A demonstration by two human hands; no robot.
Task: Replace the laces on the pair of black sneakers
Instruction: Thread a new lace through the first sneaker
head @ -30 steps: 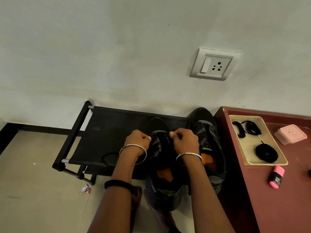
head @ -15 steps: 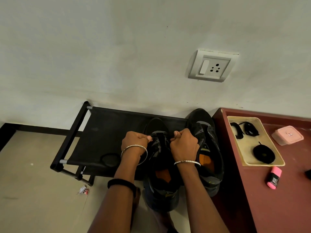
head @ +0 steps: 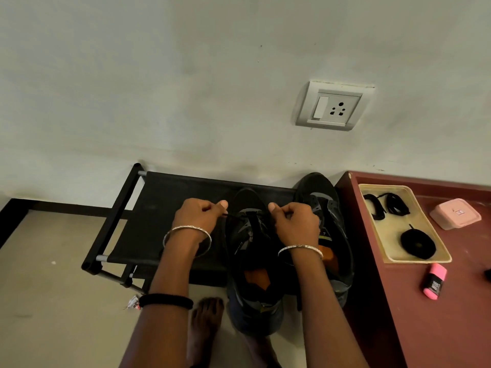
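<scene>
Beige tray (head: 393, 235) of coiled laces (head: 418, 244), pink marker (head: 433, 285); right hand (head: 295, 224) over sneaker (head: 252, 288).

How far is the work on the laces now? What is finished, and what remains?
Done: nothing plainly finished. In hand: the left hand and right hand each pinch an end of the lace, taut across the near sneaker. Left: the far sneaker, its lacing too dark to judge; three lace bundles lie in the tray, old or new I cannot tell.

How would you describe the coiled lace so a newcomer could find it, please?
On the maroon table at the right lies a beige tray. The coiled lace sits at its near end, a flat round disc, unlike the two loose bundles farther back.
</scene>
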